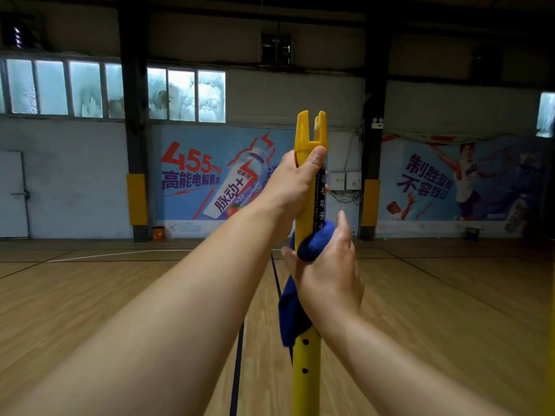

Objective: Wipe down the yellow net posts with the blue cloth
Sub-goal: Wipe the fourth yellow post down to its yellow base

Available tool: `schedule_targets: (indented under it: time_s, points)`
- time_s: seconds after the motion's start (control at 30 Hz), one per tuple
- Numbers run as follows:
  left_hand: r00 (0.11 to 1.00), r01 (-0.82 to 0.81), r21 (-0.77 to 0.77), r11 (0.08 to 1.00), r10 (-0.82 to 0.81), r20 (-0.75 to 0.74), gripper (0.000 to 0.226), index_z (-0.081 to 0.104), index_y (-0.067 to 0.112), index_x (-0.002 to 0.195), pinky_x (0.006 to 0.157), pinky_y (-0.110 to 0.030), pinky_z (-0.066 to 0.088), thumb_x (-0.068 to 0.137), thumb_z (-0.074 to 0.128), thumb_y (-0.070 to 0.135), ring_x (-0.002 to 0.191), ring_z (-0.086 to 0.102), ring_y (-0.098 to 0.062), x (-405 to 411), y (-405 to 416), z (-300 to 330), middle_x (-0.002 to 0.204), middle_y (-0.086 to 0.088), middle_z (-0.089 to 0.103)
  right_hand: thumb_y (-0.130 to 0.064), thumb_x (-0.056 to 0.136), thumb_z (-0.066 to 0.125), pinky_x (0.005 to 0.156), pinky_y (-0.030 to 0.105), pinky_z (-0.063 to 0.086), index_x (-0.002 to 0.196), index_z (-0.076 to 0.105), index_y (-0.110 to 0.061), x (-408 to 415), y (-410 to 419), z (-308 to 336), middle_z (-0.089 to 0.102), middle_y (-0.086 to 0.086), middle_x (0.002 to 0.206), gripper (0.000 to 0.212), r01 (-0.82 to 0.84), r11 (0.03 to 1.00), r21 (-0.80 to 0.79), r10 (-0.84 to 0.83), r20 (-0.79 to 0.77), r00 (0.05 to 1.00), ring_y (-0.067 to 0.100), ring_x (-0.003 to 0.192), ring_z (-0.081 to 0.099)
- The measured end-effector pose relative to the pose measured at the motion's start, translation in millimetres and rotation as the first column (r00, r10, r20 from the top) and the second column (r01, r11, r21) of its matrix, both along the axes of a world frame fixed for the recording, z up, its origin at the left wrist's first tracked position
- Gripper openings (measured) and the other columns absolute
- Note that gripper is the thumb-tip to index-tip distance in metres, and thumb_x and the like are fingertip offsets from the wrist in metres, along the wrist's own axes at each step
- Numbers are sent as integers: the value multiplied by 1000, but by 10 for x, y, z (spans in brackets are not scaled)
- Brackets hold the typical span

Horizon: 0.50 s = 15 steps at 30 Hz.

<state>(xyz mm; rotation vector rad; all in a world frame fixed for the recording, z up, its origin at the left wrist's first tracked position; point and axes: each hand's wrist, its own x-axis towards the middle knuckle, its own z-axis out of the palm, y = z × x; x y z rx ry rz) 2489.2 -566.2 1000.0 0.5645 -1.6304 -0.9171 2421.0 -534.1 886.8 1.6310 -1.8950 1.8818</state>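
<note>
A yellow net post point(305, 367) stands upright right in front of me, its forked top at about head height and a black label strip running down its upper part. My left hand point(295, 180) grips the post just under the fork. Lower down, my right hand point(326, 271) holds a blue cloth point(295, 298) wrapped around the post, thumb raised. The cloth's loose end hangs down the post's left side and hides part of the shaft.
Wooden court floor point(120, 295) with dark and white lines spreads all around. At the back stands a wall with sports banners point(216, 175), dark pillars with yellow padding point(137, 199), an orange bin point(158, 233) and a grey door point(13, 195).
</note>
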Motion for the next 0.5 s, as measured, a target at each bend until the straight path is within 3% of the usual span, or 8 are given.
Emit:
schedule_targets:
  time_s: [0.1, 0.27, 0.5]
  points:
    - [999, -33, 2, 999, 33, 0, 48, 55, 5, 124, 77, -35, 55, 101, 51, 47, 86, 68, -18, -25, -12, -35, 101, -7, 68, -46, 82, 80, 112, 47, 44, 161, 7, -30, 26, 36, -56, 40, -3, 156, 109, -13, 1000, 7, 13, 1, 1000, 19, 141, 44]
    - [1000, -17, 16, 1000, 17, 2, 44, 53, 8, 127, 98, -48, 54, 101, 54, 44, 95, 68, -21, 5, 2, -41, 108, -6, 68, -37, 84, 81, 114, 46, 41, 162, 3, -28, 25, 36, 87, 40, -3, 158, 110, -70, 997, 23, 69, 36, 997, 19, 145, 40]
    - [999, 22, 72, 997, -24, 24, 42, 53, 11, 128, 104, -51, 50, 102, 52, 44, 104, 65, -27, 41, 25, -16, 114, -9, 67, -31, 82, 83, 107, 50, 45, 162, 0, -30, -31, -111, 531, 53, 2, 144, 116, -83, 995, 58, 79, 60, 995, 28, 133, 52]
